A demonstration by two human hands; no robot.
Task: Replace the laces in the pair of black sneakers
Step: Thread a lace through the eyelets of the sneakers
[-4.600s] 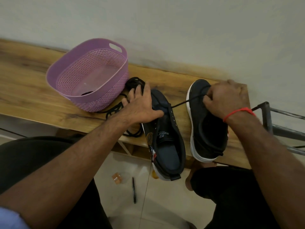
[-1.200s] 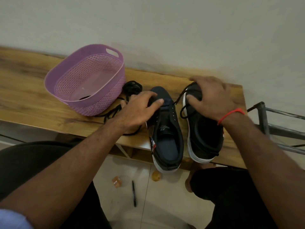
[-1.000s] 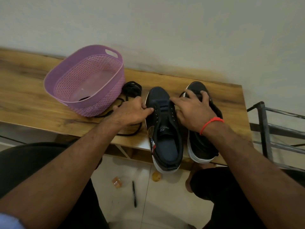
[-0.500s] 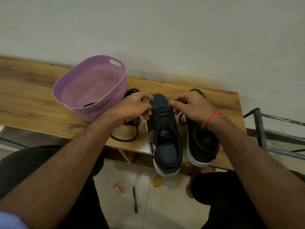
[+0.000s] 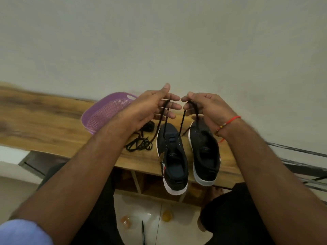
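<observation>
Plain wall backs a wooden tabletop point(image 5: 44, 121). Both hands' fingers have risen from the eyelets half a second ago, the left hand point(image 5: 150, 106) and right hand point(image 5: 207, 108) each pinching one end of the lace point(image 5: 182, 121), drawn up evenly from the left sneaker point(image 5: 172, 156); threading has likely just started. The right sneaker point(image 5: 205, 154) stands just beside it. The purple basket point(image 5: 104, 112) looks nearly empty, with a loose lace point(image 5: 139, 145) outside it.

Both forearms reach forward, left hand point(image 5: 152, 106) and right hand point(image 5: 203, 106) raised close together (fingertips nearly meeting), each pinching lace.
</observation>
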